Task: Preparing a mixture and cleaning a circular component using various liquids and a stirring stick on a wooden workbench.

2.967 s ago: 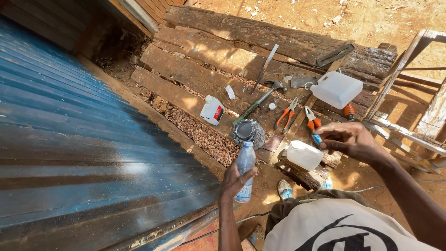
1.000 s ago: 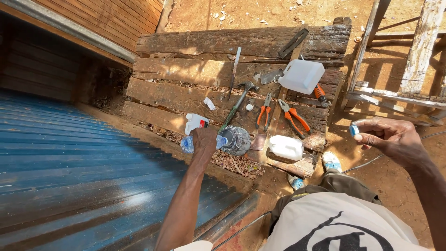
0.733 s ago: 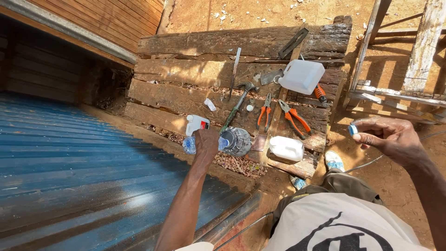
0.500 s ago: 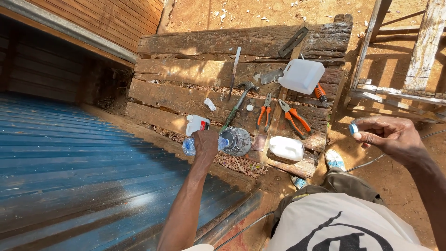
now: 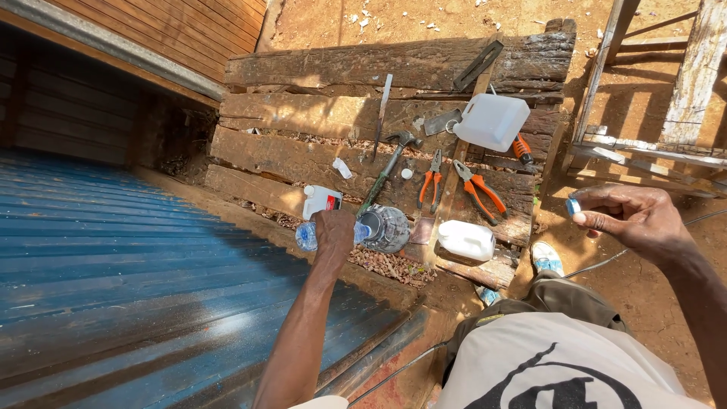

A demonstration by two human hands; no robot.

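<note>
While my left hand (image 5: 334, 233) wraps around a clear plastic bottle (image 5: 307, 235) lying sideways above the worn planks (image 5: 303, 151), I see my right hand (image 5: 632, 220) pinching its blue cap (image 5: 573, 206) well apart.

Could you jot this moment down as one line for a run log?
left hand: grips plastic bottle, tipped sideways | right hand: pinches blue cap | nearby: clear jar, hammer

Blue ribbed metal sheet (image 5: 113, 288), orange-handled pliers (image 5: 432, 178), white jug (image 5: 492, 121), small blue cap (image 5: 573, 206), clear bottle (image 5: 307, 236).
</note>
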